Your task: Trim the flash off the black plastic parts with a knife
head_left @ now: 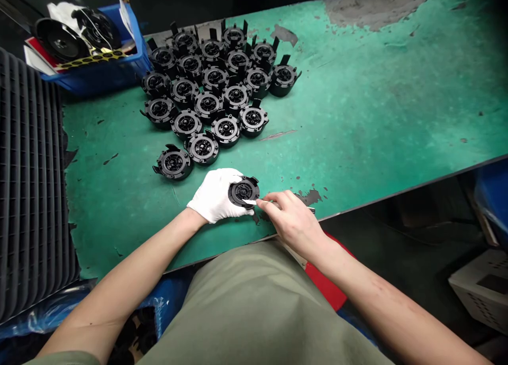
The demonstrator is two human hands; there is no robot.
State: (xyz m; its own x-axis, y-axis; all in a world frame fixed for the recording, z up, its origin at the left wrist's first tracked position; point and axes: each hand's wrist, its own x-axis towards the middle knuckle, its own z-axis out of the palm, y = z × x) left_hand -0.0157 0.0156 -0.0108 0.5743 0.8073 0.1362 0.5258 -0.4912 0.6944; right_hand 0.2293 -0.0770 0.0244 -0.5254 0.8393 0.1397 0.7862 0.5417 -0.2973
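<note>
My left hand (pixel 219 197), in a white glove, is closed around a round black plastic housing (pixel 241 190) with tabs on its rim, just above the near edge of the bench. In my bare right hand (pixel 291 217) is a slim knife (pixel 250 201), pinched between thumb and fingers. Its pale blade lies over the housing's face, and its rear end sticks out behind the hand; most of the handle is hidden. Beyond my left hand, a similar housing (pixel 173 163) stands at the near end of a group of several like it (pixel 209 105).
A blue bin (pixel 99 71) with black parts and papers stands at the far left. Stacked dark grey trays (pixel 34 185) rise along the left edge. The green bench top (pixel 357 116) has worn patches. Below its right edge sits a white crate (pixel 482 285).
</note>
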